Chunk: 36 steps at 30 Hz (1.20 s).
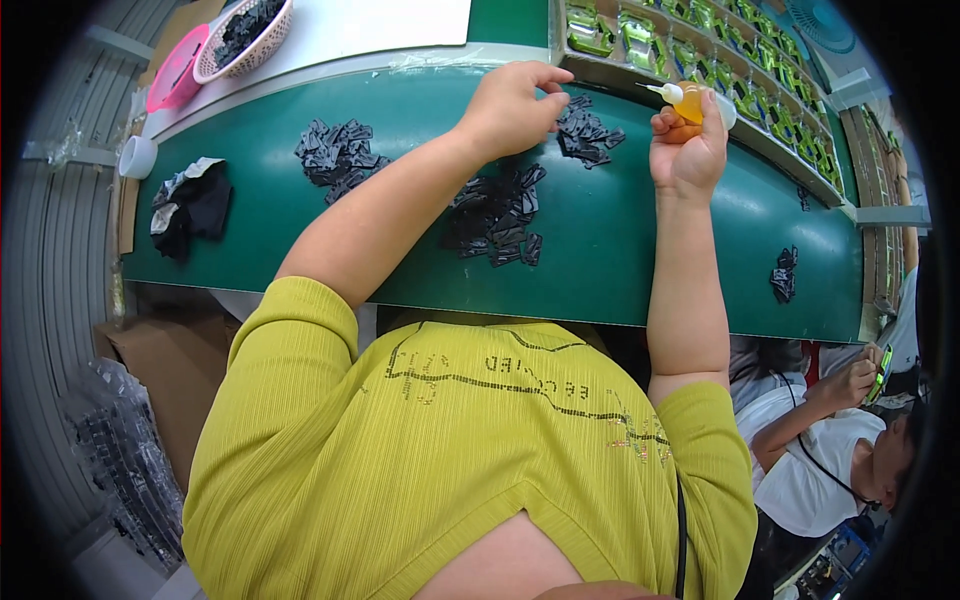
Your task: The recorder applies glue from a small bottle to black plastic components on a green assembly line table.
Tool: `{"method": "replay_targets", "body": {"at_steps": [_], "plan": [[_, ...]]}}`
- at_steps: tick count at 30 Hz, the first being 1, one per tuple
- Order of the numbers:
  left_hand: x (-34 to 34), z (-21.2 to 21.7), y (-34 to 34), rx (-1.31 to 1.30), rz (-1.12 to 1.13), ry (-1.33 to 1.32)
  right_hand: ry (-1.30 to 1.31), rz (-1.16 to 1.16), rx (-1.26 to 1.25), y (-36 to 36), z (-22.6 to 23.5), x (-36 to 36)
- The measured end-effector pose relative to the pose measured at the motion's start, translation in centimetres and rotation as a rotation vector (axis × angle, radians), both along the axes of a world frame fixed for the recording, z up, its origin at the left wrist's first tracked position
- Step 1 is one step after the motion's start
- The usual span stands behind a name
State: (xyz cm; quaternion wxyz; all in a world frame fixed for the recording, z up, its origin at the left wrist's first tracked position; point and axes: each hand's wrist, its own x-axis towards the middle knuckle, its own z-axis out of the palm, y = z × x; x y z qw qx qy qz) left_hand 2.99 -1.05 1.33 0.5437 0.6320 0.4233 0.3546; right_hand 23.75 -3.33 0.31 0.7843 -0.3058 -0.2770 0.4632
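My right hand (688,148) is shut on a small squeeze bottle of amber liquid (690,100), its thin nozzle pointing left. My left hand (512,105) reaches to a heap of small black plastic parts (588,132) on the green work surface (280,225), thumb and fingers pinched together at the heap's edge; whether a part is between them I cannot tell. A second, bigger heap of black parts (495,218) lies under my left forearm, and a third heap (338,153) lies further left.
A long tray of shiny green-lit parts (700,40) runs along the far right edge. A pink basket of dark parts (245,38) and a white cup (137,156) stand at the left, near a dark rag (192,205). Another person in white (830,450) sits at lower right.
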Motion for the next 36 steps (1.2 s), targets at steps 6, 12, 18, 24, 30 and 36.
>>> {"method": "replay_targets", "body": {"at_steps": [6, 12, 18, 24, 30, 36], "plan": [[-1.8, 1.3, -3.2, 0.406, 0.013, 0.201, 0.329, 0.287, -0.200, -2.2, 1.4, -1.6], [-1.2, 1.4, -6.8, 0.698, 0.030, -0.048, 0.162, 0.632, -0.359, -7.3, 2.9, -9.3], [-4.3, 1.0, -8.2, 0.265, 0.017, -0.306, 0.166, 0.850, -0.357, -8.8, 3.5, -9.7], [-7.8, 0.5, -7.5, 0.213, 0.178, -0.453, -1.656, 0.055, -0.140, -5.9, 1.7, -5.1], [-9.0, -2.4, -6.8, 0.182, 0.276, -0.351, -1.857, -0.114, 0.009, -2.7, -1.1, -4.6], [-10.0, -2.7, -7.2, 0.040, 0.316, -0.279, -1.931, -0.112, 0.146, -0.9, -3.0, -5.5]]}}
